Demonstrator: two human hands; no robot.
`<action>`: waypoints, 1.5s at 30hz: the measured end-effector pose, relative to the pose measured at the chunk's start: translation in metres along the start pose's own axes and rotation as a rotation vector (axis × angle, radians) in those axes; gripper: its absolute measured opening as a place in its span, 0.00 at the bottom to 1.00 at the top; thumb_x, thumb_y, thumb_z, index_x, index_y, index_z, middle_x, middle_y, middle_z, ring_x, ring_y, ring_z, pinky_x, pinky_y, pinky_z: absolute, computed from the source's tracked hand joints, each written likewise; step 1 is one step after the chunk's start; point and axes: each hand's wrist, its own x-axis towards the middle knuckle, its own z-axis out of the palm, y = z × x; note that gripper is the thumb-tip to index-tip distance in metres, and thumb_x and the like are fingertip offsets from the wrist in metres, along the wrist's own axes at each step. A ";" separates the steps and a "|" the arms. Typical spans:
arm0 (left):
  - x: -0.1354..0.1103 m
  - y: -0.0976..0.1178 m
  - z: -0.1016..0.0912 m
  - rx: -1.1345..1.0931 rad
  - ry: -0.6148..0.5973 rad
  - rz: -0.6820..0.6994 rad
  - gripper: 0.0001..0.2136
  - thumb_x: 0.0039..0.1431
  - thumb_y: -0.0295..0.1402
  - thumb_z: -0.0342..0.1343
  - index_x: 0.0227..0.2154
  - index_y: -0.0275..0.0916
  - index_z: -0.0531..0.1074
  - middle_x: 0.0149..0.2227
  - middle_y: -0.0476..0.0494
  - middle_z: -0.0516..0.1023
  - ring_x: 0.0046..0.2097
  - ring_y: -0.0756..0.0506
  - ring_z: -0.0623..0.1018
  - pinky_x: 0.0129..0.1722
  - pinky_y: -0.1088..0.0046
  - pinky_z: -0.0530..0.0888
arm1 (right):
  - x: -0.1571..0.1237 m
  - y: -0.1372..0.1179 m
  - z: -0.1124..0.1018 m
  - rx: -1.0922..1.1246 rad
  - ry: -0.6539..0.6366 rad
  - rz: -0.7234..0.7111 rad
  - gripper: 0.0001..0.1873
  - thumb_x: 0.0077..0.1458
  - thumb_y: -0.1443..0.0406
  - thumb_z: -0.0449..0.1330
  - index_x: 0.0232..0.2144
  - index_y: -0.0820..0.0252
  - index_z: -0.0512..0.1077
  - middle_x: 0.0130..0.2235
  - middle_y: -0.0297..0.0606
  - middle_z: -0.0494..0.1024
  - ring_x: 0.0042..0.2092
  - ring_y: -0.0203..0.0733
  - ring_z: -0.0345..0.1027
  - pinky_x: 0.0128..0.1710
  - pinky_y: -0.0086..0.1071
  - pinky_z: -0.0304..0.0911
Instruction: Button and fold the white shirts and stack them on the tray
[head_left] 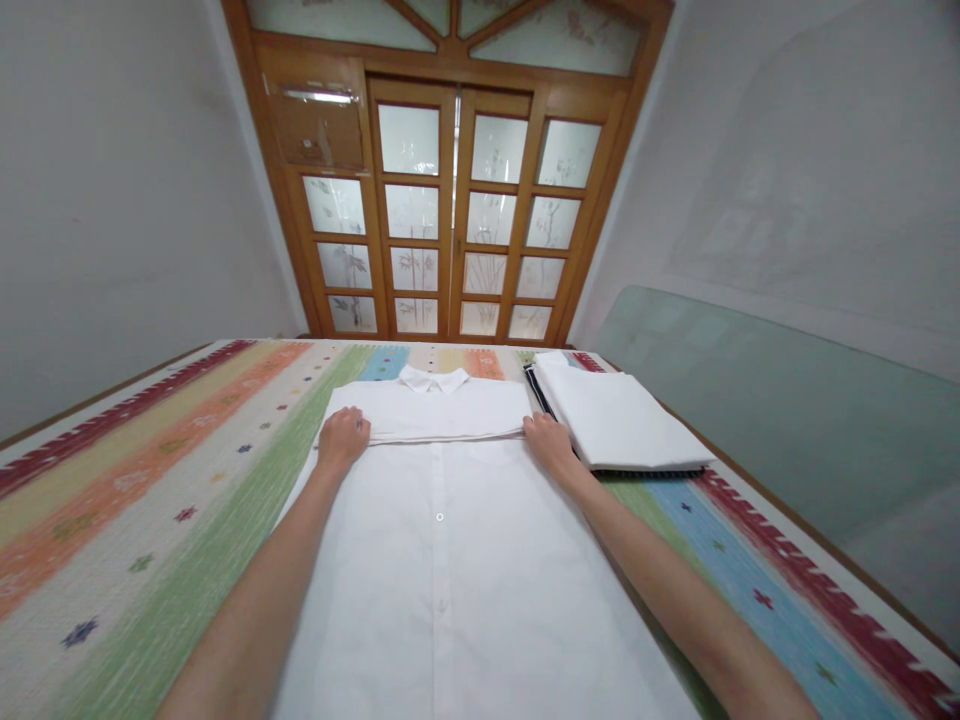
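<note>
A white collared shirt (480,560) lies flat with its button front up and its collar at the far end. Across its upper part a white folded layer (442,412) forms a straight edge just below the collar. My left hand (345,438) is closed on the left end of that edge, fingers curled over the cloth. At the right end my right hand (546,442) grips the same edge. Both arms reach forward along the shirt's sides. The fingertips are partly hidden in the fabric.
Right of the shirt lies a stack of folded white and black cloth (630,420). Beneath everything spreads a striped, patterned cover (217,480). A pale green panel (787,380) runs along the right side. Wooden doors with glass panes (450,200) stand beyond the far edge.
</note>
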 end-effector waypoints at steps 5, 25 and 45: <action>-0.001 0.001 -0.002 0.012 -0.024 -0.030 0.15 0.59 0.30 0.44 0.38 0.33 0.75 0.41 0.34 0.79 0.45 0.39 0.77 0.46 0.64 0.70 | 0.001 0.003 0.004 -0.028 0.000 -0.092 0.16 0.61 0.77 0.46 0.43 0.68 0.72 0.43 0.52 0.75 0.46 0.47 0.70 0.39 0.32 0.66; -0.002 0.002 -0.003 -0.054 -0.049 -0.051 0.15 0.58 0.33 0.45 0.40 0.34 0.75 0.43 0.33 0.78 0.46 0.38 0.76 0.46 0.64 0.71 | 0.004 0.001 0.001 0.035 -0.040 0.000 0.17 0.60 0.76 0.48 0.42 0.65 0.75 0.46 0.54 0.74 0.50 0.48 0.67 0.42 0.33 0.66; -0.005 0.011 -0.009 0.047 -0.063 -0.102 0.20 0.60 0.32 0.40 0.39 0.28 0.77 0.40 0.27 0.78 0.42 0.34 0.79 0.40 0.60 0.72 | -0.031 -0.015 -0.015 0.067 -0.184 0.102 0.19 0.59 0.74 0.47 0.40 0.72 0.77 0.39 0.59 0.79 0.44 0.51 0.75 0.43 0.36 0.67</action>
